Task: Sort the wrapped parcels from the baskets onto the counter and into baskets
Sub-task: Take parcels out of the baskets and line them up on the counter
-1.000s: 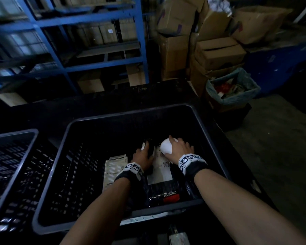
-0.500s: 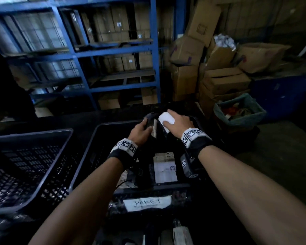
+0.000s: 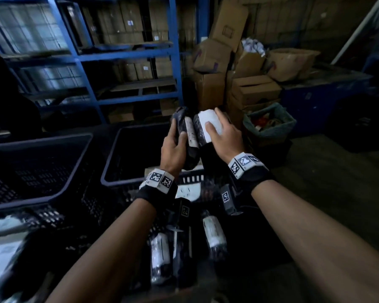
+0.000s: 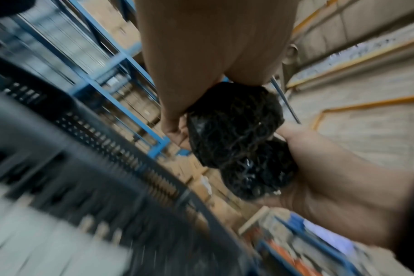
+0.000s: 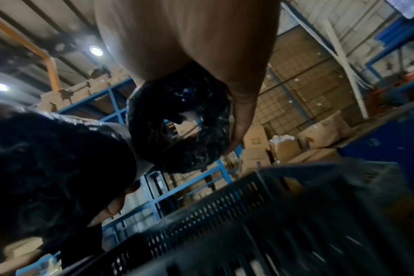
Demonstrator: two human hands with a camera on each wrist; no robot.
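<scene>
Both forearms extended forward, bare, black straps with white coded marker bands at the wrists. Left hand (image 3: 173, 147) raised, fingers curled around a black-wrapped parcel (image 3: 189, 136), thumb on top. Right hand (image 3: 224, 136) beside it, palm down, fingers wrapped over a second parcel with white label (image 3: 209, 125). Hands close together, the parcels touching.

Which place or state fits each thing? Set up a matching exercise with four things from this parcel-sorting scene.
Things:
1. left hand
2. right hand
3. blue shelving rack
4. green bin

Places or states:
A. on the right, below stacked cardboard boxes
B. grips a black parcel with a narrow white label
C. behind the baskets, holding boxes
D. grips a black parcel with a wide white label

Pairs: 1-B, 2-D, 3-C, 4-A
</scene>
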